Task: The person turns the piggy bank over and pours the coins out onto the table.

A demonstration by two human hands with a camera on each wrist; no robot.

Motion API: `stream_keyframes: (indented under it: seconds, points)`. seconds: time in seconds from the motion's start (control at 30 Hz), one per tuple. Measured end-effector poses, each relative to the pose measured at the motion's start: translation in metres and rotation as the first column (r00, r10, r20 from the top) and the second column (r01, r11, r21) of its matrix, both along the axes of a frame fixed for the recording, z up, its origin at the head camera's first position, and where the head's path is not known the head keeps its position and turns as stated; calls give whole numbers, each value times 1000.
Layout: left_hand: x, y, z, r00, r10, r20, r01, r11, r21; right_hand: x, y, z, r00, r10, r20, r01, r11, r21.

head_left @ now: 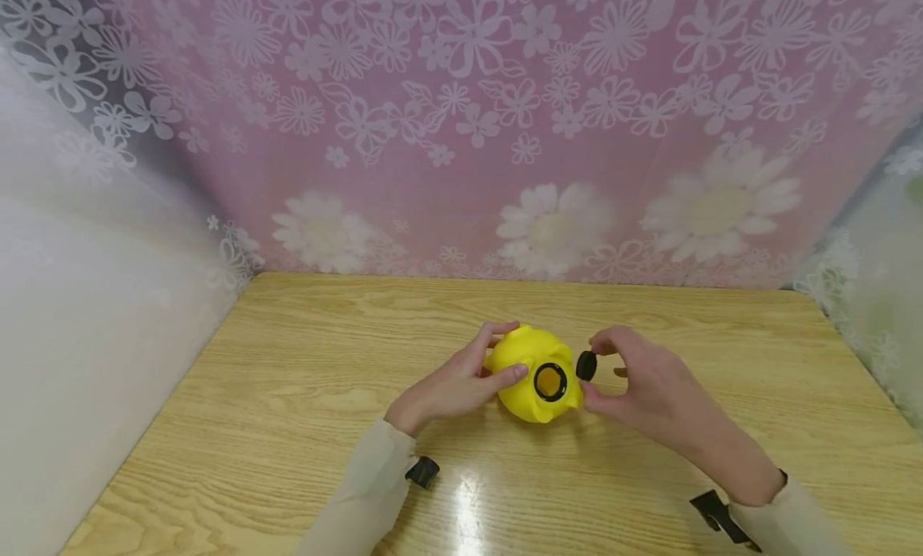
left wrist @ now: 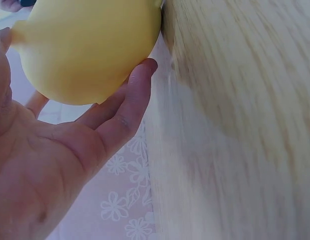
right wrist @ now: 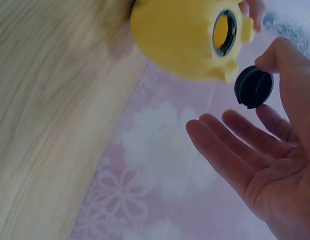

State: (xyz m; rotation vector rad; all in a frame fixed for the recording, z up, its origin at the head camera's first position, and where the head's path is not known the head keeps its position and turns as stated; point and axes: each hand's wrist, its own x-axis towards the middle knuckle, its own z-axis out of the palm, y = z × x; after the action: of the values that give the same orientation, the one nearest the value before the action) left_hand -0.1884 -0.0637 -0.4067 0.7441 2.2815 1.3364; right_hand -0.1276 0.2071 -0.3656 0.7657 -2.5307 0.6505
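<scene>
Yellow plastic toy (head_left: 537,373) (round, smooth) gripped; black plug (head_left: 586,366) pinched.

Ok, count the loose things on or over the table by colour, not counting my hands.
Yellow: 1, the yellow toy, gripped by the left hand.
Black: 1, the black plug, pinched by the right hand beside the toy's round opening.
Total: 2

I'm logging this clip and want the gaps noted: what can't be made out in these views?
- Head view: the underside of the round yellow plastic toy is turned away, and the left hand covers its left flank.
- Left wrist view: the wooden table is motion-blurred.
- Right wrist view: the small black round cap, pinched by the right hand, has its far face hidden.
</scene>
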Motion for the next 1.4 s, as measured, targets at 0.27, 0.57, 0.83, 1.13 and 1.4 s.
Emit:
stream_keyframes:
  seconds: [0.27, 0.57, 0.83, 1.13, 1.4]
  points:
    - [0, -1, 2, 1000, 1, 3, -1, 1000, -11, -4, 33, -6, 992, -72, 105, 70, 997, 28]
    - [-1, 0, 3, 1000, -1, 21, 1, 1000, -3, -15, 64, -18, 968, -127, 218, 98, 985, 140]
    - [0, 0, 4, 1000, 8, 23, -8, 1000, -10, -28, 87, -29, 887, -204, 416, 99, 961, 260]
    - [3, -1, 4, 999, 17, 29, -17, 1000, -17, -38, 99, -41, 902, -135, 410, 37, 970, 240]
    - [3, -1, 3, 1000, 12, 21, -12, 1000, -9, -45, 102, -51, 930, -66, 362, -36, 963, 266]
